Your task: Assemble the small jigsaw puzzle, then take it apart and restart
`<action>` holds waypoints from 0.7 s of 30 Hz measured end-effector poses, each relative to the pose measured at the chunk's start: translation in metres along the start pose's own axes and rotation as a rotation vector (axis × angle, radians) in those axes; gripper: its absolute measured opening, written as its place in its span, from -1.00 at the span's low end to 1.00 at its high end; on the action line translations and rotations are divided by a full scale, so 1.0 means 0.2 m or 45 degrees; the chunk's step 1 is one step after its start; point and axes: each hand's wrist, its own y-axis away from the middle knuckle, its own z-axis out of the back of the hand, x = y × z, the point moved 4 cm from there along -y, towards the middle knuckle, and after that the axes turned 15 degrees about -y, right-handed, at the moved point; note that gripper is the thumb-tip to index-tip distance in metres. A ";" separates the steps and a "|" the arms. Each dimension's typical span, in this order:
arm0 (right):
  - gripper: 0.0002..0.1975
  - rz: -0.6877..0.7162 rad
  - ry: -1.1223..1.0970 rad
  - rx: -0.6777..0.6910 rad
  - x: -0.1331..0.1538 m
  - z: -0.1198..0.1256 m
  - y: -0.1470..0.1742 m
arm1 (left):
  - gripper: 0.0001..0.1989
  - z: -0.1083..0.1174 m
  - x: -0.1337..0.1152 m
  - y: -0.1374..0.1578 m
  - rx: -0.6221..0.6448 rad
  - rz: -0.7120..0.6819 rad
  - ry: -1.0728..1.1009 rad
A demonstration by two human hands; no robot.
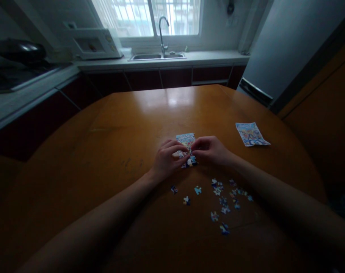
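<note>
A partly assembled jigsaw puzzle lies flat on the wooden table, its middle partly covered by my fingers. My left hand rests along its left side, thumb and fingers curved in and pressing on it. At the right edge, my right hand is closed in a pinch over a puzzle piece, mostly hidden by the fingertips. Nearer to me lie loose pieces: a dark one, a light blue one and a black, white and yellow one. Several more pieces are scattered below my right forearm.
A creased printed picture sheet lies on the table to the right. Behind the table runs a counter with a sink, a faucet and a white microwave. A dark pan stands on the stove at left.
</note>
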 end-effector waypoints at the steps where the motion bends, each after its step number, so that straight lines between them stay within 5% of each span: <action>1: -0.81 0.033 0.011 0.009 0.00 0.00 0.00 | -0.91 0.00 0.00 0.00 0.007 0.009 0.001; 14: -0.93 0.396 0.417 0.129 0.11 -0.04 0.03 | -0.89 0.01 -0.01 -0.01 0.022 0.049 0.034; 21: -0.91 0.500 0.602 -0.208 0.08 0.18 -0.01 | -0.86 -0.02 0.03 0.00 0.103 0.174 -0.044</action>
